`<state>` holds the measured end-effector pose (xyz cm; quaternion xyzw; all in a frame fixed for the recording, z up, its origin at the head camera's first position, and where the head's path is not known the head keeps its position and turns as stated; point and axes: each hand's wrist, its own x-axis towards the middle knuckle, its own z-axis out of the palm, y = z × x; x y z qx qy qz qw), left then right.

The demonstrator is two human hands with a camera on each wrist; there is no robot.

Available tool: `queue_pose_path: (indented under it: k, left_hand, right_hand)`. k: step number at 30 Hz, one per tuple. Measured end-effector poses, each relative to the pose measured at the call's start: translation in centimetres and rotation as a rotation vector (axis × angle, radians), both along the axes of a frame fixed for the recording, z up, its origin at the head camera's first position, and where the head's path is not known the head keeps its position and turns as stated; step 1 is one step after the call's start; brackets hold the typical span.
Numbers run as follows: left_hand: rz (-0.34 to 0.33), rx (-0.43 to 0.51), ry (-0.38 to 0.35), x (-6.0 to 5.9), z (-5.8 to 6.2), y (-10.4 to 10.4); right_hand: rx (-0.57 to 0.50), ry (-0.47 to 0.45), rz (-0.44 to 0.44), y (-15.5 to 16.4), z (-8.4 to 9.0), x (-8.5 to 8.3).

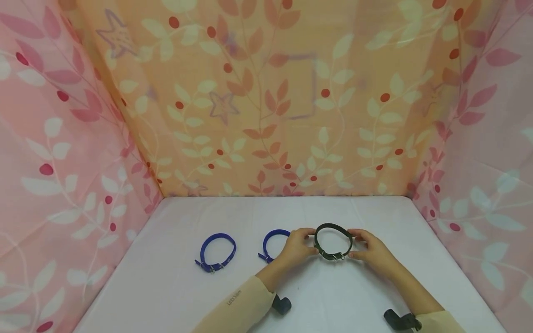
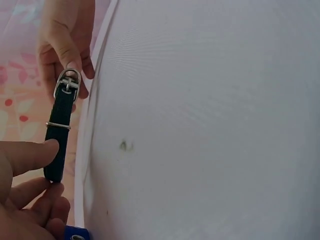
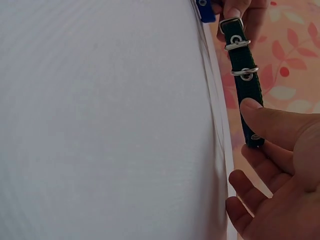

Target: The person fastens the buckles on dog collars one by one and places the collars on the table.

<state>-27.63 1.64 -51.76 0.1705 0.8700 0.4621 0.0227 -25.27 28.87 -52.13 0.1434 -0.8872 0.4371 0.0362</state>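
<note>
Both hands (image 1: 337, 252) pinch the dark collar (image 1: 333, 242) between them.

Head view high above table (image 1: 208, 296), wrist views close, sideways, sharing green collar (image 1: 333, 240).

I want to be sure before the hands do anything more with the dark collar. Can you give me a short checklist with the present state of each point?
1. Both hands on the dark collar: ok. The left hand holds one side, the right hand the other.
2. Collar closed into a ring: ok, its metal buckle faces the person.
3. Firm grip of the right thumb on the strap: ok.
4. Two blue collars out of the way: one blue collar ok, lying apart; the second blue collar not ok, partly under the left hand.
5. Collar lifted off the white table: cannot tell.
</note>
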Motion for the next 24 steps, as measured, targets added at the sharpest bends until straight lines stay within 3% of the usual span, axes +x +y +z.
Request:
queue_pose_path:
  k: [8,17,24]
  left_hand:
    - [0.014,-0.105,0.002,-0.3,-0.4,0.32]
    - [0.04,-0.183,-0.005,-0.36,0.46,0.67]
    - [0.018,-0.144,-0.032,-0.6,0.02,0.4]
  right_hand:
    - [0.029,-0.014,0.008,0.21,-0.62,-0.42]
    - [0.05,-0.05,-0.001,0.07,-0.24,-0.61]
    - [0.078,-0.063,0.007,-0.01,-0.14,-0.48]
